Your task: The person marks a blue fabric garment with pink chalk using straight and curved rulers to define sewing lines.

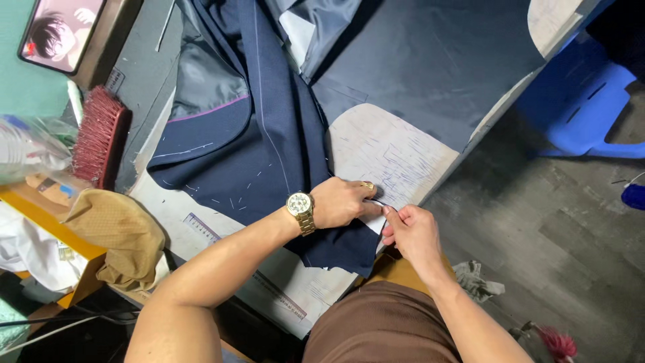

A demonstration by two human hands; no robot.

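While the left hand pins navy cloth (running lengthwise up the table), right hand fingers pinch its edge.

Thin item pinched by right hand, too small to tell.

even soft light, sharp, slight edge distortion
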